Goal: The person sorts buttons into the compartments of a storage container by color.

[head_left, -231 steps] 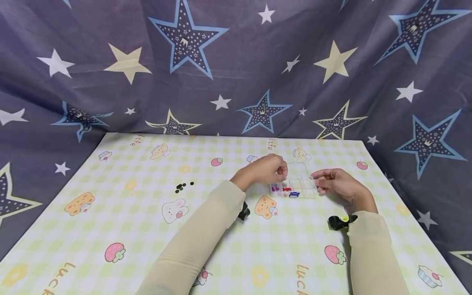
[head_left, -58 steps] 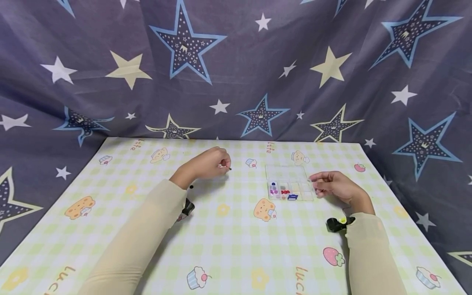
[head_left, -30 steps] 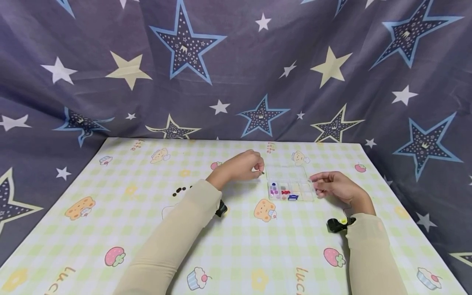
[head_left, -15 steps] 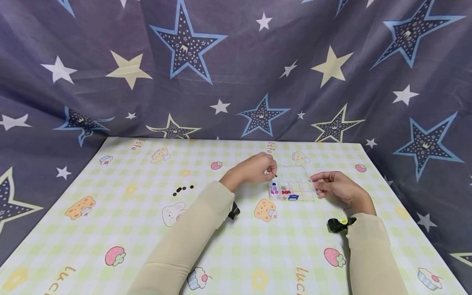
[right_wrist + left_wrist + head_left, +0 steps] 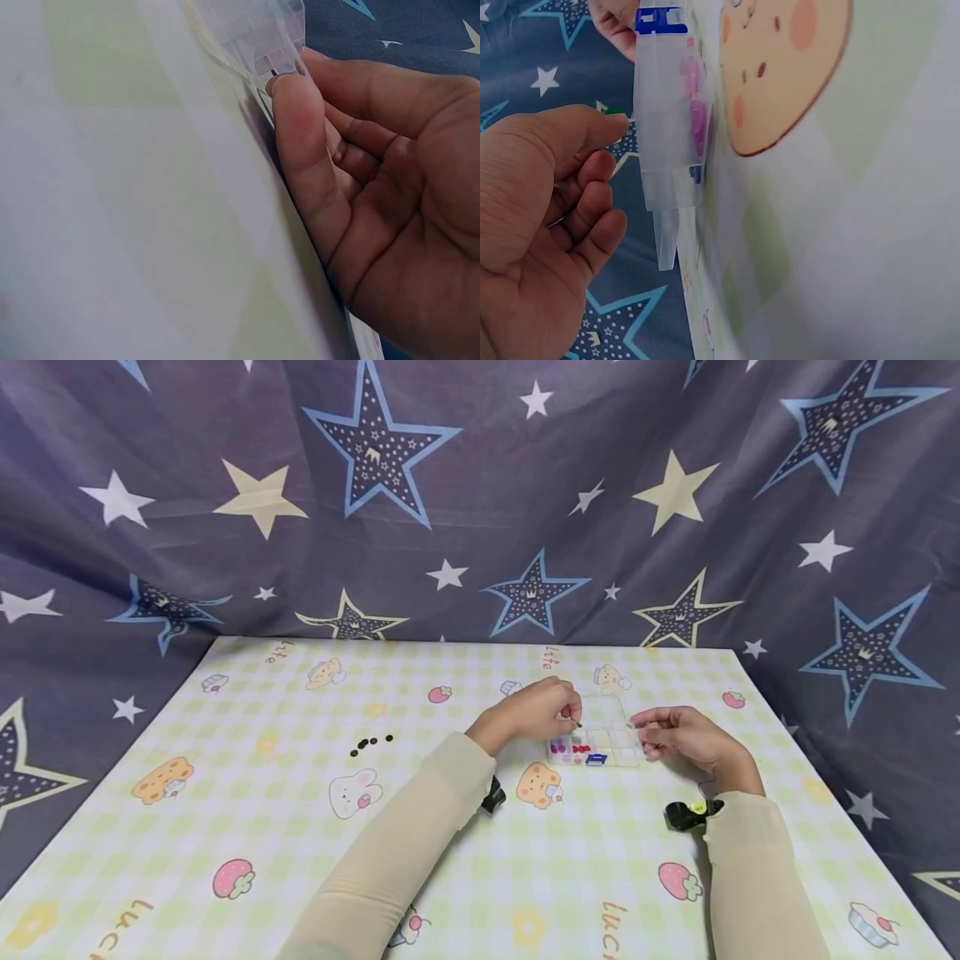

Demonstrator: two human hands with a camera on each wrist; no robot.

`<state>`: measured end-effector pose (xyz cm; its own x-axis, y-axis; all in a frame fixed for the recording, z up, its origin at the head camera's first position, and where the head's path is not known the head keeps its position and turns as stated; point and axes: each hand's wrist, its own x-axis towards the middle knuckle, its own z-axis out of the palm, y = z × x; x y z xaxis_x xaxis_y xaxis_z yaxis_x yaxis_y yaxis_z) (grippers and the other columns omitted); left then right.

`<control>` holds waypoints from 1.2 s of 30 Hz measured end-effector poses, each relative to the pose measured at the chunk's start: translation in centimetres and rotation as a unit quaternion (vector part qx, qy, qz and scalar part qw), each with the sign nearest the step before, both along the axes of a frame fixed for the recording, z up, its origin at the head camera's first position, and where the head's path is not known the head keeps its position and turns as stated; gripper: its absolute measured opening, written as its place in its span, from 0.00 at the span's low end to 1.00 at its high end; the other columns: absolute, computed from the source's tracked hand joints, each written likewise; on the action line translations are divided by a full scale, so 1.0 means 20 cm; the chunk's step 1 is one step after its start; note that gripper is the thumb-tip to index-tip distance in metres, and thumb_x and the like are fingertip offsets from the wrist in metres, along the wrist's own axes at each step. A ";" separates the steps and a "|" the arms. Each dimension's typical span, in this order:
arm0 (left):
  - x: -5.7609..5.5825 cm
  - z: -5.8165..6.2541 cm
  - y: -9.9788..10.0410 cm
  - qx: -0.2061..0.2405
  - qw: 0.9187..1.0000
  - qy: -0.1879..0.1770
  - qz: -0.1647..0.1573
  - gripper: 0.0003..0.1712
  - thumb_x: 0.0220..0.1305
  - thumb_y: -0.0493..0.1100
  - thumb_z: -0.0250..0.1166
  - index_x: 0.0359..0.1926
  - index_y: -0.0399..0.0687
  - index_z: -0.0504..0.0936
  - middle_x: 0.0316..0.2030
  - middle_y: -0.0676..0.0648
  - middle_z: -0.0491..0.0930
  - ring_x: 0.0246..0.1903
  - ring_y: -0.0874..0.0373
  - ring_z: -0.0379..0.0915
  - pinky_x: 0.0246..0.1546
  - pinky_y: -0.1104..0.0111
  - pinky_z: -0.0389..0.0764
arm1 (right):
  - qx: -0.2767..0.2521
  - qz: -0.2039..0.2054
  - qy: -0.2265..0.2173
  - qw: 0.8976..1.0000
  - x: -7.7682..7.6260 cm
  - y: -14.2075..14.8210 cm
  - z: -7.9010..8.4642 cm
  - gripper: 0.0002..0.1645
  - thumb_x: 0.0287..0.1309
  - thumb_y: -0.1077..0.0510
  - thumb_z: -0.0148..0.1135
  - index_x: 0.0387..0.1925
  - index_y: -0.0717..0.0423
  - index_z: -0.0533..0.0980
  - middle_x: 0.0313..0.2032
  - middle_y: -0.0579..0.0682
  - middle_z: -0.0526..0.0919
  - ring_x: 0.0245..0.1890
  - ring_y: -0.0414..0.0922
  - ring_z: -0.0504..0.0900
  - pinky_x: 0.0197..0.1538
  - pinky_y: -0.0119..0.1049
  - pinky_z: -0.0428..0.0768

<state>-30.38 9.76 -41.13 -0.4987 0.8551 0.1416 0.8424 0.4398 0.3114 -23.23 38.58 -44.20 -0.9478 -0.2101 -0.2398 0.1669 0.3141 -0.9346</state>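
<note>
A clear plastic compartment box (image 5: pixel 618 758) lies on the table with its lid raised at the back. Purple pieces (image 5: pixel 557 748) and red pieces (image 5: pixel 581 749) sit in separate compartments, and a blue latch (image 5: pixel 596 759) marks the front edge. My left hand (image 5: pixel 536 708) is above the box's left compartments, pinching a small dark green piece (image 5: pixel 615 111) between thumb and forefinger; its exact kind is too small to tell. At the box's right end, my right hand (image 5: pixel 686 735) holds the edge between thumb (image 5: pixel 300 120) and fingers. The left hand hides part of the box.
Several small dark round pieces (image 5: pixel 363 744) lie loose on the checked tablecloth (image 5: pixel 247 718), left of the box. A star-patterned curtain (image 5: pixel 480 502) hangs behind the table. Each wrist carries a black camera, the right one (image 5: pixel 681 816) near the cloth.
My left hand has travelled right from near the loose dark pieces to over the box, carrying the small green piece. The right hand keeps its place at the box's right end.
</note>
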 end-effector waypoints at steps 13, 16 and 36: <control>0.01 -0.02 0.01 -0.007 1.000 -0.001 0.004 0.04 0.67 0.40 0.67 0.34 0.53 0.84 0.34 0.55 0.77 0.39 0.61 0.71 0.47 0.72 0.72 | 0.001 -0.001 0.002 1.000 0.00 0.00 0.00 0.28 0.71 0.66 0.59 0.66 0.76 0.66 0.39 0.54 0.82 0.32 0.43 0.81 0.39 0.36 0.84; 0.01 -0.01 -0.01 -0.008 1.000 0.000 0.010 0.04 0.67 0.40 0.67 0.33 0.53 0.84 0.34 0.55 0.77 0.39 0.60 0.71 0.48 0.71 0.72 | 0.001 0.002 0.004 1.000 -0.01 0.00 0.00 0.27 0.71 0.66 0.59 0.66 0.76 0.66 0.39 0.54 0.82 0.32 0.43 0.81 0.39 0.36 0.84; -0.04 0.02 -0.33 -0.025 0.998 0.038 0.039 0.04 0.64 0.38 0.69 0.32 0.51 0.84 0.33 0.52 0.78 0.39 0.58 0.72 0.48 0.67 0.74 | -0.002 0.000 0.002 1.000 0.00 0.00 -0.01 0.27 0.71 0.66 0.59 0.65 0.76 0.66 0.39 0.54 0.81 0.32 0.43 0.81 0.38 0.36 0.84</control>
